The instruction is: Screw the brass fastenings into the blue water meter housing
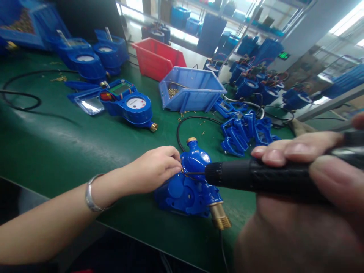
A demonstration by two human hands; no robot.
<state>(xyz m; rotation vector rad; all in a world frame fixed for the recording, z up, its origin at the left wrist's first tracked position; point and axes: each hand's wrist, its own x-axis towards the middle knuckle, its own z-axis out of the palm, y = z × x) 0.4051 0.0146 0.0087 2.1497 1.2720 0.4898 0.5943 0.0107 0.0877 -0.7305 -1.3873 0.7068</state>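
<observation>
A blue water meter (196, 161) lies tipped over on the green table, its underside partly towards me and a brass threaded end at the lower right. My left hand (159, 168) is closed at the meter's side, thumb and fingers pinching what looks like a tiny brass screw (182, 171). The thin bit of a black electric screwdriver (236, 175) reaches from the right to those fingertips. My right hand (287, 223) is wrapped round the screwdriver's body, large and close to the camera. Fingers partly hide the contact between bit and screw.
Another water meter (136, 104) with an opened lid and exposed wires lies farther left. Behind stand a blue bin (196, 94) holding small brass screws and a red bin (153, 57). Blue plastic covers (241, 131) are piled at right. A black cable (187, 120) curves behind the near meter.
</observation>
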